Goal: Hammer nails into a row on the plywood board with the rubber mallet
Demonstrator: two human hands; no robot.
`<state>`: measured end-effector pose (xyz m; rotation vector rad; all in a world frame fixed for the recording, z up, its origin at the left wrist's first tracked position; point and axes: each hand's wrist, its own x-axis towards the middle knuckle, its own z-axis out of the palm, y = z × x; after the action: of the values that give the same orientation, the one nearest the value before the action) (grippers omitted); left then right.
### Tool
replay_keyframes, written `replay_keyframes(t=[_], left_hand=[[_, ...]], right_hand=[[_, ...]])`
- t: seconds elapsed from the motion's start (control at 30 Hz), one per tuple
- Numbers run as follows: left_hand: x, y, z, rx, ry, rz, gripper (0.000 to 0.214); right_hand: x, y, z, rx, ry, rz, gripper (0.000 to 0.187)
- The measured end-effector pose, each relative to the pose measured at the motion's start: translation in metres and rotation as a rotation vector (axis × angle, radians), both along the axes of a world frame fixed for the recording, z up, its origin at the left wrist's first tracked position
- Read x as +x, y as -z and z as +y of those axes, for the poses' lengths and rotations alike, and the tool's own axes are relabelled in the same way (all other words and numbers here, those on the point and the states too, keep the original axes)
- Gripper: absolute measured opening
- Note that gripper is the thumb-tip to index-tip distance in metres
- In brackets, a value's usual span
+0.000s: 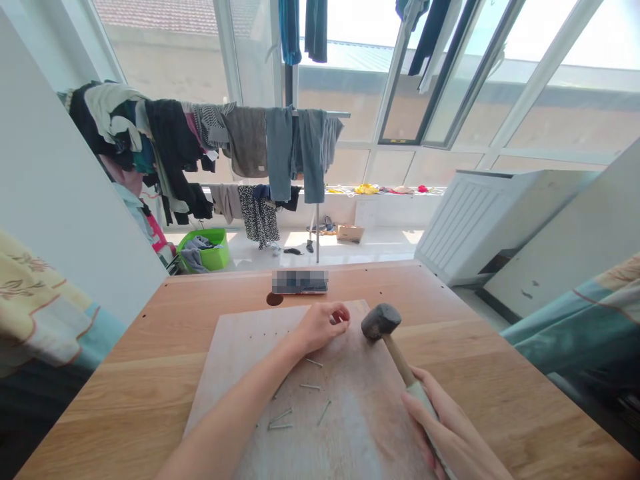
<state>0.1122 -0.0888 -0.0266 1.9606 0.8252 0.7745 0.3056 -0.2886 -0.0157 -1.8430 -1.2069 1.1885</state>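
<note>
Right grip (445,427) holds hammer (383,323); left grip (320,327) touches board (360,413).

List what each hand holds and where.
Right hand grips the hammer low on its handle. Left hand pinches fingertips together on the wooden board; contents can't be told.

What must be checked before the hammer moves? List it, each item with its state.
1. Right hand grips the hammer firmly: ok, it is wrapped round the handle's lower end.
2. Hammer head apart from the left hand: ok, a small gap shows.
3. Nail held upright under the left fingers: cannot tell, the curled fingers hide it.
4. Left fingers out of the head's likely path: not ok, they sit right beside it.
5. Loose nails away from the pinch spot: ok, they lie nearer the person.
6. Board flat on the table: ok, by the look of it.
</note>
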Motion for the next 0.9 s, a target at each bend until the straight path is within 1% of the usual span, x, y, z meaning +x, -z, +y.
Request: replay_keyframes(t=[0.07, 0.17, 0.27, 0.33, 0.43, 0.5, 0.63, 0.8, 0.9], left_hand=[[0.002, 0.002, 0.001, -0.005, 0.001, -0.005, 0.008], [0.003, 0.005, 0.002, -0.004, -0.001, -0.009, 0.006], [0.003, 0.007, 0.003, 0.018, -0.021, -0.01, 0.007], [0.004, 0.007, 0.003, 0.031, -0.032, -0.007, 0.007], [0.004, 0.008, 0.003, 0.023, -0.033, 0.001, 0.007], [0.005, 0.009, 0.003, 0.014, -0.031, 0.002, 0.009], [0.004, 0.008, 0.002, 0.013, -0.033, 0.009, 0.014], [0.004, 0.008, 0.003, 0.038, -0.029, 0.024, 0.013], [0.005, 0.009, 0.004, 0.071, -0.055, 0.025, 0.008]], right_hand=[[-0.006, -0.001, 0.004, -0.048, -0.025, 0.026, 0.074], [-0.012, -0.003, 0.011, -0.085, 0.011, 0.108, 0.069], [-0.015, -0.003, 0.015, -0.042, 0.031, 0.196, 0.064], [-0.016, -0.006, 0.017, 0.004, 0.046, 0.23, 0.065], [-0.018, -0.015, 0.019, 0.069, 0.067, 0.272, 0.066], [-0.02, -0.023, 0.021, 0.099, 0.045, 0.305, 0.064], [-0.025, -0.031, 0.026, 0.113, 0.008, 0.34, 0.062], [-0.028, -0.031, 0.029, 0.116, 0.013, 0.339, 0.065], [-0.028, -0.031, 0.028, 0.117, 0.002, 0.335, 0.064]])
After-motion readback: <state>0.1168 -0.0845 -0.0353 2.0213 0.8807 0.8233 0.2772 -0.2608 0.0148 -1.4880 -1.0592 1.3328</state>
